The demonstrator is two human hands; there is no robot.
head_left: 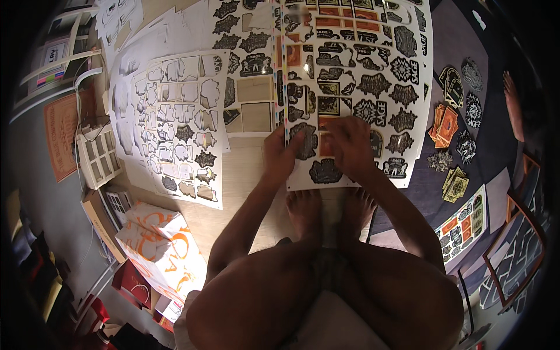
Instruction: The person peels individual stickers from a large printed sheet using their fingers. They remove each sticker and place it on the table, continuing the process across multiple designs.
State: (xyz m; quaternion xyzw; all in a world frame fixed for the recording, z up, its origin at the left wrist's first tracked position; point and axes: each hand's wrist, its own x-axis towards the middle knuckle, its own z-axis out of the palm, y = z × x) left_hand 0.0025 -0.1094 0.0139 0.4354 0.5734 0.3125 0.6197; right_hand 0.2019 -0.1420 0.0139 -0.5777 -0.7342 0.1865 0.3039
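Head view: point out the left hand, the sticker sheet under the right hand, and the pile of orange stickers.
Left hand (282, 153): head view, middle of the hand.
Sticker sheet (373, 86): head view, on its printed middle.
Pile of orange stickers (445, 126): head view, near its middle.

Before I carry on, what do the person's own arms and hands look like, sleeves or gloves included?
The left hand and right hand are both bare, without gloves. No sleeves cover the left forearm or right forearm, each narrowing toward the wrist. I can make out no watch, bracelet, cable or marking; shadow may hide small details.
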